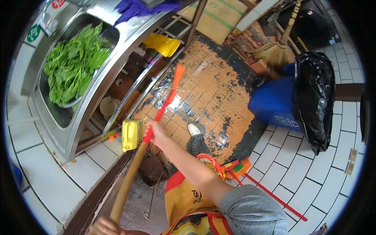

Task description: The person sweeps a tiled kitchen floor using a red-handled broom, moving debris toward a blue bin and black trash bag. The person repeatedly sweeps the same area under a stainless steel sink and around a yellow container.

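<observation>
Both my hands hold a long-handled floor tool with a wooden shaft [129, 179] and a red plastic neck [164, 108]. My right hand [157, 133] wraps around the red part, near where it meets the wood. Lower down, my left hand [104, 226] grips the wooden shaft at the bottom edge of the view. An orange end piece [178, 75], seen nearly edge-on, reaches over the wet tiled floor [205, 85]; whether it is a brush or a squeegee, I cannot tell. Just left of my right hand stands a yellow plastic jug [131, 135].
Leafy greens [76, 64] fill a steel sink [66, 117] at left. Beneath it hangs yellow cloth or rubber [163, 44]. A blue bin [273, 100] with a black bag [314, 100] stands right, near a straw broom [274, 53]. An orange brush head [241, 168] lies by my apron.
</observation>
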`<state>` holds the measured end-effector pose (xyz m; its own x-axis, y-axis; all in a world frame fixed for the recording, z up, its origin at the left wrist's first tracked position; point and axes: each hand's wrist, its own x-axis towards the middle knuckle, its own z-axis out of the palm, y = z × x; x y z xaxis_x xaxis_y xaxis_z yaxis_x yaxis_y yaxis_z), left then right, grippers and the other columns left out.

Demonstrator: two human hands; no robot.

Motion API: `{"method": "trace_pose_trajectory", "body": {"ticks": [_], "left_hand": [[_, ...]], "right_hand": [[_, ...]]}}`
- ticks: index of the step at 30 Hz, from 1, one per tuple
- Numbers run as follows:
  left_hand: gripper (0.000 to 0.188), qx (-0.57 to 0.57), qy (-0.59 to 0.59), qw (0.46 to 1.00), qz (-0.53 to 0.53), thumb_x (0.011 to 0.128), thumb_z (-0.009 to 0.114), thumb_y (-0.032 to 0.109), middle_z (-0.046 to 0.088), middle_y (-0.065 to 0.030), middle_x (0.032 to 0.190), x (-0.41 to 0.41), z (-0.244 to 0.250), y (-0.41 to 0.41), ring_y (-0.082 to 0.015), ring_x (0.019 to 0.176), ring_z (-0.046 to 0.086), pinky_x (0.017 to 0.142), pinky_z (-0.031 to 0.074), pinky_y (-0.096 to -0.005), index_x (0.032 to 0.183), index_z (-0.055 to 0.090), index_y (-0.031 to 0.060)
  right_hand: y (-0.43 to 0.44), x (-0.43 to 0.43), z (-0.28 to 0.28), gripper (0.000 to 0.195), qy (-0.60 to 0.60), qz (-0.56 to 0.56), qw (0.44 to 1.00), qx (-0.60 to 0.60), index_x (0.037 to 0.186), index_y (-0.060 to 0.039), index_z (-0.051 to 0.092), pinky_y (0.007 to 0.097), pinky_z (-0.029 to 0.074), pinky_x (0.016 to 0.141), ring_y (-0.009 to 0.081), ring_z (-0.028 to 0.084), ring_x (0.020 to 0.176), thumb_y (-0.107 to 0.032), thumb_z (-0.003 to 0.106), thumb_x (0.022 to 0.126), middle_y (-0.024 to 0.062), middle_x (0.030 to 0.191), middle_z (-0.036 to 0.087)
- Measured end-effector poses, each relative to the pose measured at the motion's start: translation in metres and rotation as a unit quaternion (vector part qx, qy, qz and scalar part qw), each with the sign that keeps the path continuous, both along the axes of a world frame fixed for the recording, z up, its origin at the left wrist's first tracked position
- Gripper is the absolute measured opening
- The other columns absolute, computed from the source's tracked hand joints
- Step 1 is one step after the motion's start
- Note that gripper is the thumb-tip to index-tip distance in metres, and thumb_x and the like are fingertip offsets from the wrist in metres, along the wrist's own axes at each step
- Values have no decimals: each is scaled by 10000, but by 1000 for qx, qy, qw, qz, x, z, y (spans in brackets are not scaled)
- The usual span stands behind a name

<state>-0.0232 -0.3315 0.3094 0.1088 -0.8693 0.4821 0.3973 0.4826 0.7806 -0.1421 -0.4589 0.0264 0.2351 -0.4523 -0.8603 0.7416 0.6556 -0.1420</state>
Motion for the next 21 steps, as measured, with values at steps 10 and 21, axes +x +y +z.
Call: {"method": "trace_pose_trajectory", "body": {"ticks": [10, 21], "left_hand": [[448, 198, 61, 963, -173, 746, 231, 325, 385, -73, 427, -228, -122, -133, -197, 429, 351, 544, 320, -328, 431, 389, 48], [382, 269, 103, 956, -47, 746, 258, 268, 311, -50, 417, -414, -164, -294, -196, 449, 313, 558, 294, -317, 411, 287, 86]], "right_hand": [[-13, -386, -113, 72, 230, -158, 960, 20, 743, -29, 372, 275, 341, 332, 143, 379, 389, 10, 382, 682, 41, 510, 373], [-227, -536, -158, 53, 328, 49, 937, 108, 708, -45, 384, 291, 353, 358, 177, 425, 434, -71, 424, 684, 81, 572, 430]]}}
